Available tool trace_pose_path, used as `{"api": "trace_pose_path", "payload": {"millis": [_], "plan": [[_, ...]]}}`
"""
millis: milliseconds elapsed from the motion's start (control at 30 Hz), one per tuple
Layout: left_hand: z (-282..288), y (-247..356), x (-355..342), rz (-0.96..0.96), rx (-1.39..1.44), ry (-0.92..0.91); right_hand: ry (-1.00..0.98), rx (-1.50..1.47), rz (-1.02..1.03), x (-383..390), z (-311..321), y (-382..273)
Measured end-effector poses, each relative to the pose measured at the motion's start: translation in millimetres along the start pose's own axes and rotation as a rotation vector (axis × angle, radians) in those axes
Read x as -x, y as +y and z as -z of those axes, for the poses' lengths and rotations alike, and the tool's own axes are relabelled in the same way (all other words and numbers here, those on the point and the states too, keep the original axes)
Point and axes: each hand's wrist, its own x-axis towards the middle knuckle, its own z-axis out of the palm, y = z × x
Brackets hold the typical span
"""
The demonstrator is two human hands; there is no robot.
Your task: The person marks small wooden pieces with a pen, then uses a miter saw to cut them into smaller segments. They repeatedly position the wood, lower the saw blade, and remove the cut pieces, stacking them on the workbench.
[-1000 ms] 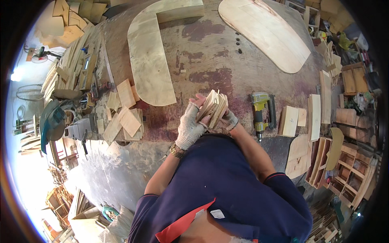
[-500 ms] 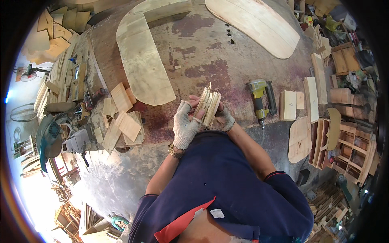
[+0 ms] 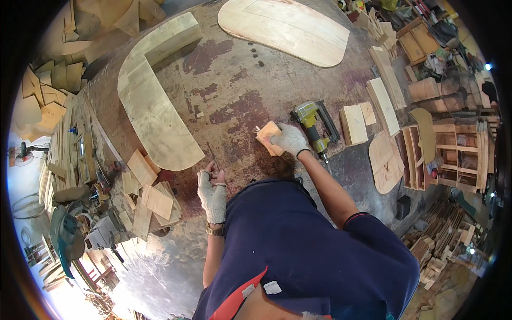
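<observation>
My right hand [image 3: 290,140], in a pale knitted glove with bare fingertips, is closed round a small stack of wood pieces [image 3: 270,137]. The stack's flat, pinkish-tan face is turned up, and thin splinters stick out at its left end. My left hand [image 3: 212,198], gloved the same way, is apart from the stack, low over the workbench's near edge. Its fingers are slightly bent and parted. By its fingertips shows a thin dark sliver or mark; whether they touch it I cannot make out.
A green-and-black nail gun [image 3: 314,128] lies just right of my right hand. A large L-shaped wooden piece [image 3: 162,120] and a rounded board [image 3: 288,29] lie farther back on the workbench [image 3: 240,74]. Offcuts [image 3: 157,202] are piled at left; wooden blocks [image 3: 353,125] lie at right.
My left hand has let go of the wood stack and drawn away to the left. The stack, now in my right hand alone, has turned flat face up. The view has shifted.
</observation>
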Motion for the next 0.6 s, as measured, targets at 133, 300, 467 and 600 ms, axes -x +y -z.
{"api": "trace_pose_path", "payload": {"millis": [133,300,467,600], "plan": [[0,-4,0,0.012,0.039,0.008,0.167,0.225,-0.064,6,6,7],[0,-5,1,0.025,0.138,0.013,0.333,0.244,0.057,25,-4,-7],[3,-16,10,0.098,0.078,-0.119,0.393,0.322,0.135,33,-10,-17],[-2,-32,9,0.212,0.136,-0.204,0.249,-0.085,0.300,39,-22,-22]]}}
